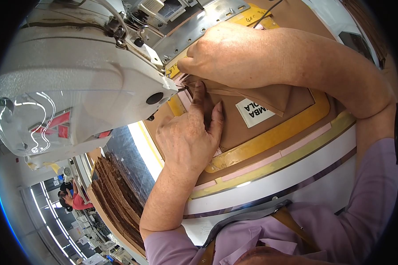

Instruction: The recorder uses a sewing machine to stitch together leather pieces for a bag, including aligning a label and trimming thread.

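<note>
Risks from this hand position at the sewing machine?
Left hand fingertips press the brown fabric piece right beside the machine head: a pinch or needle strike looks possible. Right hand pins the folded edge; if it slips, the fabric may shift off the yellow template.

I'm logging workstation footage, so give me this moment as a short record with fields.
left hand: flat on brown fabric piece, fingers pointing toward the needle area
right hand: pressing the folded fabric edge beside the machine head
machine: white sewing machine, upper left
template: yellow-edged frame around the fabric
label: white patch on the fabric
nearby: stack of brown pieces, lower left
</note>
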Demonstrator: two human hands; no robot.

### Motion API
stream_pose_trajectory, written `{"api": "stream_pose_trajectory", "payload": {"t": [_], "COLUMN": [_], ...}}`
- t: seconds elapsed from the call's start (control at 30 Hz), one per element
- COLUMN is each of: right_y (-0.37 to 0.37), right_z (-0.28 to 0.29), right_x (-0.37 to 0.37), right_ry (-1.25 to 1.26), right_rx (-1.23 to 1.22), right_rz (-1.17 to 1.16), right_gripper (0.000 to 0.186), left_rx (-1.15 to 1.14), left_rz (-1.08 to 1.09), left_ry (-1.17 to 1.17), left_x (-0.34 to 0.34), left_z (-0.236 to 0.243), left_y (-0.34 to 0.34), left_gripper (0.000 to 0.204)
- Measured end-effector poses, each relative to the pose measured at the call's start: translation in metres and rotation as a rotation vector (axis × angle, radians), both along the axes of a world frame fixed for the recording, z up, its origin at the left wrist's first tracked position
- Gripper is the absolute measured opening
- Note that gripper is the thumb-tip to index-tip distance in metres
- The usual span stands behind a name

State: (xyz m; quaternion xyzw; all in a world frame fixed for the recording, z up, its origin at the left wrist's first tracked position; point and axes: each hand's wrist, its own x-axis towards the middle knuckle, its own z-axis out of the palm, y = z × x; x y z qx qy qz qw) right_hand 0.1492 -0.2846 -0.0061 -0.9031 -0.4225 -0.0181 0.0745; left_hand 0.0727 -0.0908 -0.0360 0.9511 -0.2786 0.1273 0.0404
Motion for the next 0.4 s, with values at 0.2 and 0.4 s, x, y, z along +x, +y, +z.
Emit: {"api": "stream_pose_trajectory", "payload": {"t": [0.2, 0.4], "right_y": [0.001, 0.005], "right_z": [-0.008, -0.024], "right_x": [0.003, 0.012], "right_ry": [0.016, 0.089], "right_rx": [0.093, 0.408], "right_rz": [-0.044, 0.003], "right_gripper": [0.025, 0.040], "left_rx": [0.031, 0.040], "left_rz": [0.028, 0.044], "left_ry": [0.038, 0.034], "left_x": [0.000, -0.003], "left_z": [0.003, 0.002], "left_y": [-0.001, -0.001], "left_gripper": [0.056, 0.047]}}
